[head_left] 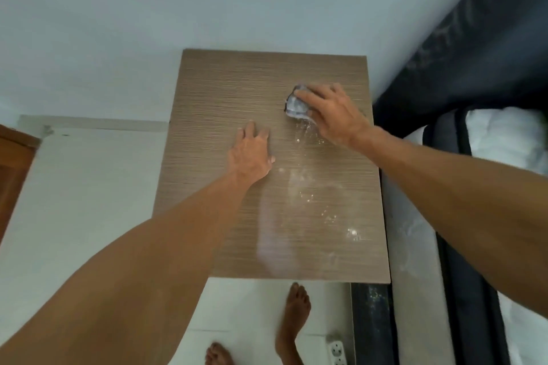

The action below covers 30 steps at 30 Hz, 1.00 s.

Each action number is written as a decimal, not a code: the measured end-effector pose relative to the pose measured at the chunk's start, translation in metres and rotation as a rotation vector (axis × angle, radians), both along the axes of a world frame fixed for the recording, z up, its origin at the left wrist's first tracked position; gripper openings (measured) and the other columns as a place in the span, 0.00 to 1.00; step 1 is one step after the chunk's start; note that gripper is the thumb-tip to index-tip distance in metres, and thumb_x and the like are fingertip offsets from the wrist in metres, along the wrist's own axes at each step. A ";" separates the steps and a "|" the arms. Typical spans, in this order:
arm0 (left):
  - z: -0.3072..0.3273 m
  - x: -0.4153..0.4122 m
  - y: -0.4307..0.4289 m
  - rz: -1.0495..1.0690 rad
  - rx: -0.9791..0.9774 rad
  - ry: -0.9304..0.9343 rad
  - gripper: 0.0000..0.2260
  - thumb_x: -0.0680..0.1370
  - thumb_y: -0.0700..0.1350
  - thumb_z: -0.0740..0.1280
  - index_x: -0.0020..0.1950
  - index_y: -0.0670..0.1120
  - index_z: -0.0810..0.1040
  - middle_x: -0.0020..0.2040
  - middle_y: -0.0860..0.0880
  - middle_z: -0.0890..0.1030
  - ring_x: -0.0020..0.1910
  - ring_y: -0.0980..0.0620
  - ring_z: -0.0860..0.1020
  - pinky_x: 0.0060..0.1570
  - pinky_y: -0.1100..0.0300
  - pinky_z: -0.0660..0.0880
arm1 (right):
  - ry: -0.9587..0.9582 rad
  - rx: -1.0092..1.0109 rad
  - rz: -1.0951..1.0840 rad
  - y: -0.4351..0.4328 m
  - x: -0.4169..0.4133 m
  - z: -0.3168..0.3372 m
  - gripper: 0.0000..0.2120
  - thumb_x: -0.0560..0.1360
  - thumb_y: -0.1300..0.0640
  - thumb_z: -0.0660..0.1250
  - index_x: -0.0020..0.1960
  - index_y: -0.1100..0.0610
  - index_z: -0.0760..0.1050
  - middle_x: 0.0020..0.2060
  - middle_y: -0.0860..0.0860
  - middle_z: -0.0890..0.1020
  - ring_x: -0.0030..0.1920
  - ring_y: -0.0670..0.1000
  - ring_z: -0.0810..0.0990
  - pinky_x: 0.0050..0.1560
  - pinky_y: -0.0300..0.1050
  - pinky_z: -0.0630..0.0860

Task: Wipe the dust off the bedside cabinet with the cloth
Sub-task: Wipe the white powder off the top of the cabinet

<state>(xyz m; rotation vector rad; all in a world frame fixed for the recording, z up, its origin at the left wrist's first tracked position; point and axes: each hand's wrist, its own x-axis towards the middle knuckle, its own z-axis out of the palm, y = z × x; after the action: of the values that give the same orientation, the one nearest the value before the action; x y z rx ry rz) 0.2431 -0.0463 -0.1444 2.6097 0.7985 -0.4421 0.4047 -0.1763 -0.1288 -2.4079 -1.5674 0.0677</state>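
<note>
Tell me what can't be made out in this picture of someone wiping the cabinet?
Head view, the only one:
- Cloth: mostly covered by the right hand; its full size and shape are hidden.
- Cabinet: only its top shows; front and sides are out of sight from above.
- Left hand: its palm lies flat, so the wood beneath is hidden.
- White marks: dust or wet streaks, too blurred to tell.
- Socket strip: cut off by the bottom edge.

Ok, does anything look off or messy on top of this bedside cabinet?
Yes. White dust specks and a pale smear lie on the right half of the cabinet top, trailing toward the near edge from the cloth under the right hand. Nothing looks damaged.
</note>
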 end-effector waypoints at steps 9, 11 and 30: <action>-0.001 0.035 0.010 0.032 -0.016 0.069 0.36 0.76 0.49 0.70 0.78 0.52 0.54 0.80 0.46 0.50 0.78 0.42 0.51 0.69 0.38 0.65 | 0.148 -0.038 -0.063 0.064 0.102 -0.013 0.24 0.81 0.54 0.59 0.75 0.58 0.62 0.71 0.59 0.70 0.63 0.61 0.71 0.66 0.54 0.66; -0.001 0.035 0.011 0.036 -0.025 0.066 0.36 0.75 0.49 0.71 0.78 0.52 0.54 0.80 0.46 0.49 0.79 0.42 0.49 0.70 0.37 0.64 | 0.124 -0.113 -0.006 0.069 0.106 -0.028 0.24 0.83 0.48 0.55 0.76 0.57 0.61 0.73 0.58 0.67 0.68 0.61 0.69 0.70 0.55 0.63; -0.004 0.007 0.013 -0.046 0.007 -0.039 0.31 0.74 0.47 0.72 0.74 0.46 0.63 0.76 0.45 0.61 0.72 0.41 0.66 0.66 0.47 0.70 | -0.045 -0.173 -0.093 -0.013 -0.070 -0.058 0.24 0.81 0.50 0.55 0.77 0.48 0.59 0.76 0.52 0.62 0.70 0.59 0.67 0.64 0.56 0.66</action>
<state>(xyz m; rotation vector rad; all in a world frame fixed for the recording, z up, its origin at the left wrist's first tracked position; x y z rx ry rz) 0.2502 -0.0331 -0.1487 2.6390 0.7305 -0.4011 0.3347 -0.1894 -0.1866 -2.6287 -1.5240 0.1365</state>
